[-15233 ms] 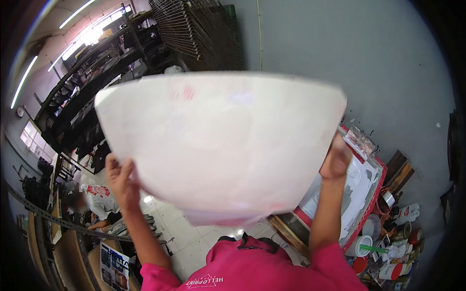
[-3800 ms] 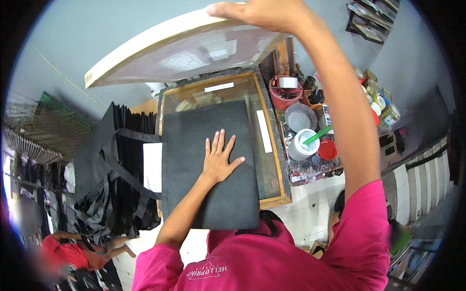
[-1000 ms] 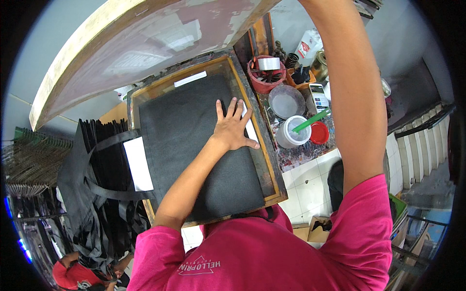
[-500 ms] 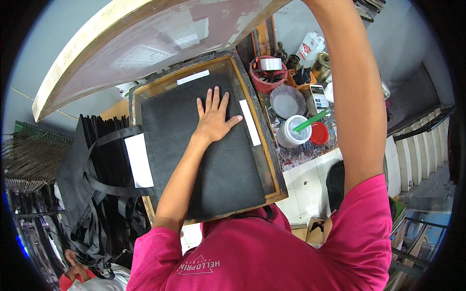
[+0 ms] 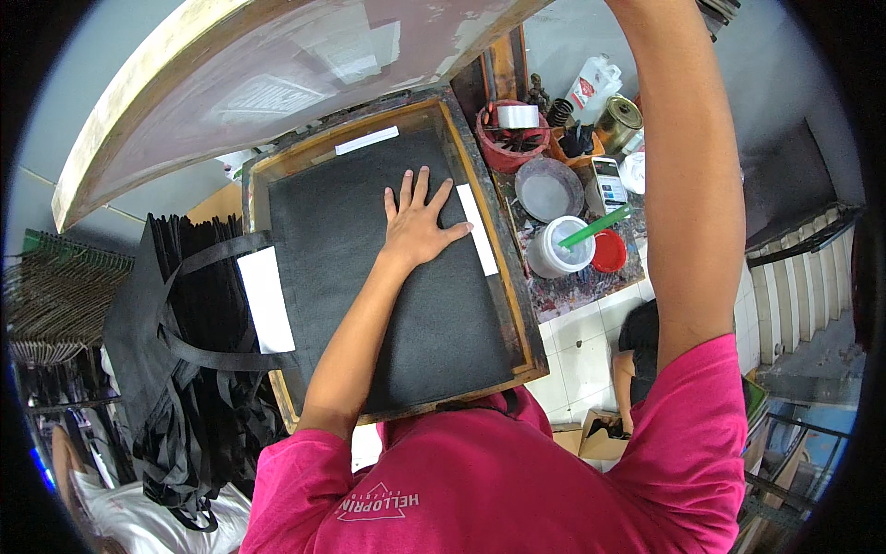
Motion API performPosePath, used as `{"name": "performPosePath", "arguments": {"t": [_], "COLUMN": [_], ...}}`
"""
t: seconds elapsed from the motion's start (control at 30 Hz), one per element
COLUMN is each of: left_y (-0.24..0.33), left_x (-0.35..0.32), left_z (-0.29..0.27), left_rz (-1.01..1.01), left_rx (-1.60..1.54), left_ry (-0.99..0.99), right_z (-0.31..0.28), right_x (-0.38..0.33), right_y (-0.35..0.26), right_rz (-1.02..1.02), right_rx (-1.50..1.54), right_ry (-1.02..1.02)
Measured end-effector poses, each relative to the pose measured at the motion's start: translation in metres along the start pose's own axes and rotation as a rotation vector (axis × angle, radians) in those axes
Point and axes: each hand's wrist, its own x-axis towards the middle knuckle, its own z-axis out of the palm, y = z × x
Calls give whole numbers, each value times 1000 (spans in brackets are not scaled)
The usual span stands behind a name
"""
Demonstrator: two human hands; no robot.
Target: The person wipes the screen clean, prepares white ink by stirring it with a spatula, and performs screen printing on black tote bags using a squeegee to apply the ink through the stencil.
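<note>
My left hand [image 5: 425,231] lies flat, fingers spread, on a black fabric tote bag [image 5: 323,240], with its thumb reaching a white strip [image 5: 480,242] at the right edge. The bag is spread over a wood-edged board [image 5: 524,332], its straps [image 5: 226,360] trailing off to the left. Another white strip [image 5: 366,139] lies at the far edge, and a wider white piece [image 5: 267,300] at the left. Above hangs a raised, tilted screen printing frame [image 5: 323,74] with pale mesh. My right forearm [image 5: 692,166] stretches up beside it; that hand is beyond the upper edge.
Many black bags [image 5: 189,369] hang at the left. On the stained side table [image 5: 572,295] stand a white tub [image 5: 558,247] with a green stick, a red lid [image 5: 608,250], a grey bowl [image 5: 549,189], a red bucket [image 5: 512,148] and a phone [image 5: 608,185]. Other people show at lower left and lower right.
My left hand has slid a little to the right across the bag. At lower right, another person's arm has come into view over a cardboard box; the person at lower left has shifted.
</note>
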Motion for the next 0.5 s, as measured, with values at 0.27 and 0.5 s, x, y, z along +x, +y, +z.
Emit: {"name": "performPosePath", "arguments": {"t": [0.27, 0.5], "left_y": [2, -58], "left_x": [8, 51], "left_z": [-17, -35], "left_rz": [-7, -203], "left_rx": [-40, 46], "left_ry": [36, 135], "right_z": [3, -4], "right_x": [-5, 9], "right_y": [-7, -2], "right_rz": [-84, 57], "right_rx": [-45, 106], "right_ry": [18, -53]}}
